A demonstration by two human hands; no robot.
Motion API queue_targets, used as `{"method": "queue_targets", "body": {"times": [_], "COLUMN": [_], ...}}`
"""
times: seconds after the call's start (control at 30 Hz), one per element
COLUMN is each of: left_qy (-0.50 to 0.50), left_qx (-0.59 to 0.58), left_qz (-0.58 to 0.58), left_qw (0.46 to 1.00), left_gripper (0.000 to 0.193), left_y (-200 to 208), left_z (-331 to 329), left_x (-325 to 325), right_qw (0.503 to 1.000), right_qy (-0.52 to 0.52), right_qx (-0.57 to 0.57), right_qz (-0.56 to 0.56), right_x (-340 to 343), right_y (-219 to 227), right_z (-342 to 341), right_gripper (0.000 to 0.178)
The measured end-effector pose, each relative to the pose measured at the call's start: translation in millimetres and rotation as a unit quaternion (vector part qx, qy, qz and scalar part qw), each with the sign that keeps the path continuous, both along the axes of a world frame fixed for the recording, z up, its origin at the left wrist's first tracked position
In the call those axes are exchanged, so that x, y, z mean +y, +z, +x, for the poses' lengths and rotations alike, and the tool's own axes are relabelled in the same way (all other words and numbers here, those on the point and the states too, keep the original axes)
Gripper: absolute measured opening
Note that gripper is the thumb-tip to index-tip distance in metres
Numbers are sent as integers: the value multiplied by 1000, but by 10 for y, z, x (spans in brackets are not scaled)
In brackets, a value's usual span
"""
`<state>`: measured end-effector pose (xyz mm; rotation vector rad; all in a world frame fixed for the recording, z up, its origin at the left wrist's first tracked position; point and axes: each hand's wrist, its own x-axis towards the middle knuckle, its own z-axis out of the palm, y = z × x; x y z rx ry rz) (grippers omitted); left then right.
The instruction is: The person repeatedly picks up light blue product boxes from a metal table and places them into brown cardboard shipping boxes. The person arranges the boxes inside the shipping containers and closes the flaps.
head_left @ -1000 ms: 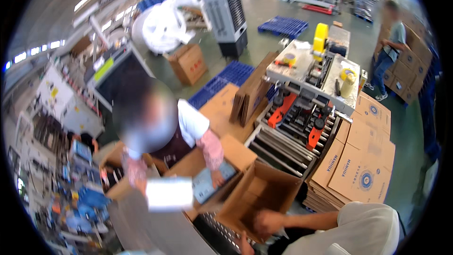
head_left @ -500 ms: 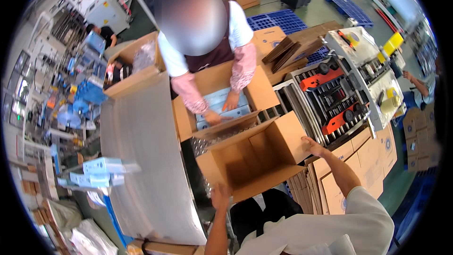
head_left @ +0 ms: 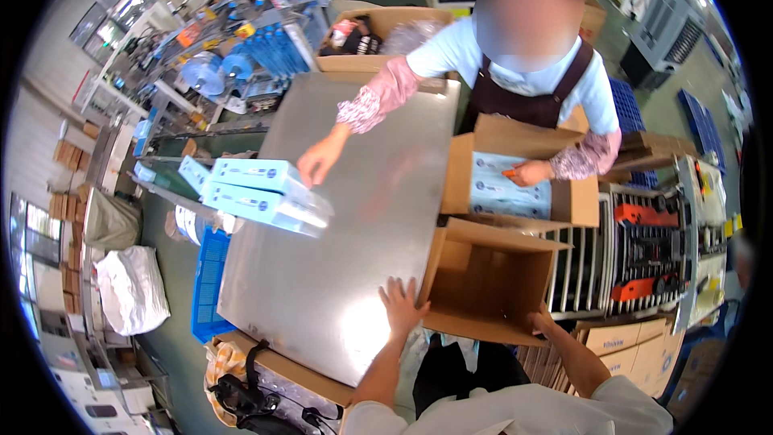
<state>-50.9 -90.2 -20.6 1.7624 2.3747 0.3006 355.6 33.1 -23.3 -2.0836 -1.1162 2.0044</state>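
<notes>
Steel-grey and shiny, the tabletop (head_left: 338, 234) carries a stack of pale blue boxes (head_left: 258, 193) at its left edge, where a co-worker's hand (head_left: 320, 161) reaches toward them. Nearer, the left hand (head_left: 400, 306) lies flat, fingers spread, on the tabletop's edge, touching the left wall of an open cardboard carton (head_left: 491, 282) (lying on its side). The right hand (head_left: 541, 321) grips the carton's lower right corner. Behind it, another carton (head_left: 515, 185) holds pale packets.
</notes>
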Motion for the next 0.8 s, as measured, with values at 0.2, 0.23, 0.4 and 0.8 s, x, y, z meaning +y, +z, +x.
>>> {"method": "queue_targets", "body": {"times": [0.2,0.23,0.4,0.8], "left_qy": [91,135,247,33], "left_qx": [90,193,337,-74], "left_qz": [128,136,166,-30], "left_qw": [983,962,893,996], "left_gripper": [73,73,73,76], "left_y": [-396,-391,-743,72], "left_z": [171,242,357,130], "left_x": [-248,-67,323,210], "right_qw": [951,952,935,975], "right_qy": [206,175,155,124], "right_qx": [-226,-232,-250,-184], "right_qz": [-53,-94,-199,15], "right_x": [49,123,436,361], "right_y": [300,157,-1177,-988], "right_z": [-291,-148,774,631], "right_gripper": [60,63,53,56]}}
